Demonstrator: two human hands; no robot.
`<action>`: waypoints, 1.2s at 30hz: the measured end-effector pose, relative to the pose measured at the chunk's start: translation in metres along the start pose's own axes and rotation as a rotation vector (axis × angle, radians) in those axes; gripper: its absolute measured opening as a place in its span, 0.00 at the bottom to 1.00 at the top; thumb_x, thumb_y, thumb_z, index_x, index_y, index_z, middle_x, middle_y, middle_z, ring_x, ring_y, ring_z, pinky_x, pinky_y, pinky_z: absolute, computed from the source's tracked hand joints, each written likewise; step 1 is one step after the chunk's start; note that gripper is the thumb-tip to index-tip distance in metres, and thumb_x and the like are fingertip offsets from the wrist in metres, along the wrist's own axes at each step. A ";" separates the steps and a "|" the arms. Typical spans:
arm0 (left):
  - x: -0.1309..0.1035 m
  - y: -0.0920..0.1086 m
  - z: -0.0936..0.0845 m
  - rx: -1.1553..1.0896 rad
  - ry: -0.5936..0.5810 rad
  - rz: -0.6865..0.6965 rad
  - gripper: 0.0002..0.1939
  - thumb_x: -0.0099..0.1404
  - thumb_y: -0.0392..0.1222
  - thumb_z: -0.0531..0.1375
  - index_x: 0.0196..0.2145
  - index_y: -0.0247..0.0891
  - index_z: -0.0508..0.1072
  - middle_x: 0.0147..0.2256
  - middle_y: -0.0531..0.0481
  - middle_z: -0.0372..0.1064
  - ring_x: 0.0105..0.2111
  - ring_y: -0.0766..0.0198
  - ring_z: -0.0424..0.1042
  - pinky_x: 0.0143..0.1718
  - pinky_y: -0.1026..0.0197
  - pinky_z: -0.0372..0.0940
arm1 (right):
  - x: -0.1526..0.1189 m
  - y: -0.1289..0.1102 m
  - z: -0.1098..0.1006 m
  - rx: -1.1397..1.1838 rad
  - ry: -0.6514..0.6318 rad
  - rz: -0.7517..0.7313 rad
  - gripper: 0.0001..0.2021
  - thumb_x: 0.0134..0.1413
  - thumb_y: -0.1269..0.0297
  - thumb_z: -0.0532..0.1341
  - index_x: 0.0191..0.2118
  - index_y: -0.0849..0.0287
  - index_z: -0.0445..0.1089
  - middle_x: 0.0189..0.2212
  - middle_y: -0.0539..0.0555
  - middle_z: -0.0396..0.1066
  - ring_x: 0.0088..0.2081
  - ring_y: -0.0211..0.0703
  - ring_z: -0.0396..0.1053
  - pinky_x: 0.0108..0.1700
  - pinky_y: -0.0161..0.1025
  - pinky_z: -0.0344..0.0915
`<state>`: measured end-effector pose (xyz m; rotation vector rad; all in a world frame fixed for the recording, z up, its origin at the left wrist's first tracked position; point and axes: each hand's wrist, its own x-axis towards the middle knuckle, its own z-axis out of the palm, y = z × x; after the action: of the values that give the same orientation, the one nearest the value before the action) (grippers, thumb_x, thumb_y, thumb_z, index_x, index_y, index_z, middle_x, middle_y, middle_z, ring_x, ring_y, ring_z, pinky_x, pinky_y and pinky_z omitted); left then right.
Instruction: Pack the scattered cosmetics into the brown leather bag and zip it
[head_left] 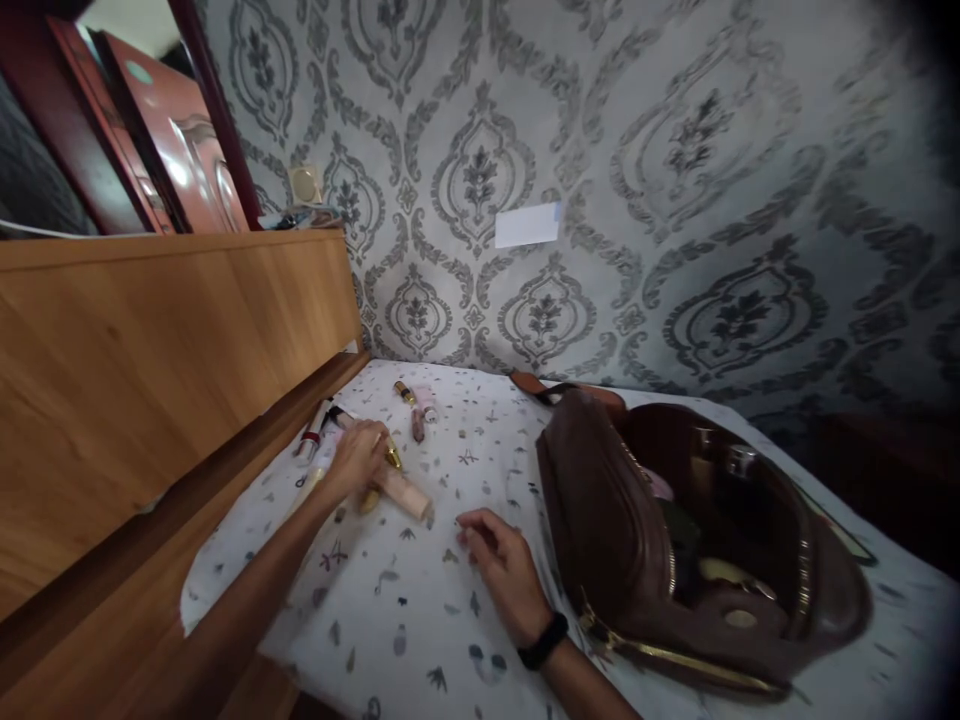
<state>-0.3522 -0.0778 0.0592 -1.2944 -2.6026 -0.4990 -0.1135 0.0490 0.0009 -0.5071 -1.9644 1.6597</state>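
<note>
Right hand [502, 560] rests flat on the patterned sheet [405, 610], fingers loosely apart, holding nothing. Left hand [358, 458] clamps a pink cosmetic tube [405, 493] jutting past its fingertips; best to grip mid-tube, clear of the gold-capped pieces [391, 457] under the knuckles.

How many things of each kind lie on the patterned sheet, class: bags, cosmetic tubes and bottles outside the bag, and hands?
Brown bag, open: 1
Cosmetic tubes and bottles outside it, such as the pink tube: about 7, some half hidden
Hands, left hand on the tubes and right hand resting on the sheet: 2
Total: about 10
</note>
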 end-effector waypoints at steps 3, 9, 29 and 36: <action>0.011 -0.037 -0.002 0.074 0.005 -0.120 0.13 0.65 0.35 0.53 0.45 0.36 0.73 0.49 0.39 0.72 0.53 0.50 0.66 0.57 0.50 0.59 | -0.001 -0.002 0.000 -0.001 0.005 0.001 0.13 0.50 0.56 0.58 0.34 0.59 0.73 0.26 0.54 0.73 0.27 0.44 0.68 0.30 0.39 0.64; 0.036 -0.089 0.003 0.120 -0.071 -0.206 0.19 0.66 0.37 0.52 0.53 0.36 0.70 0.51 0.40 0.72 0.54 0.53 0.67 0.55 0.55 0.60 | -0.001 -0.003 0.000 -0.013 0.001 0.002 0.13 0.50 0.55 0.58 0.34 0.59 0.73 0.25 0.54 0.73 0.27 0.45 0.70 0.30 0.39 0.64; 0.078 -0.101 0.003 -0.051 -0.206 -0.048 0.14 0.64 0.44 0.58 0.45 0.39 0.77 0.35 0.48 0.75 0.35 0.60 0.74 0.37 0.62 0.67 | -0.002 -0.003 0.001 -0.048 0.004 -0.024 0.12 0.51 0.55 0.58 0.33 0.57 0.74 0.25 0.53 0.73 0.27 0.44 0.68 0.29 0.38 0.64; 0.087 -0.123 -0.007 0.148 -0.134 -0.154 0.12 0.63 0.36 0.60 0.46 0.37 0.75 0.47 0.40 0.73 0.53 0.49 0.68 0.52 0.51 0.63 | -0.001 -0.004 0.001 -0.047 -0.022 -0.006 0.13 0.52 0.55 0.57 0.34 0.58 0.73 0.27 0.54 0.73 0.28 0.45 0.68 0.30 0.39 0.64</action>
<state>-0.5026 -0.0855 0.0675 -1.1227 -2.8035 -0.2448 -0.1128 0.0469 0.0041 -0.5020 -2.0233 1.6254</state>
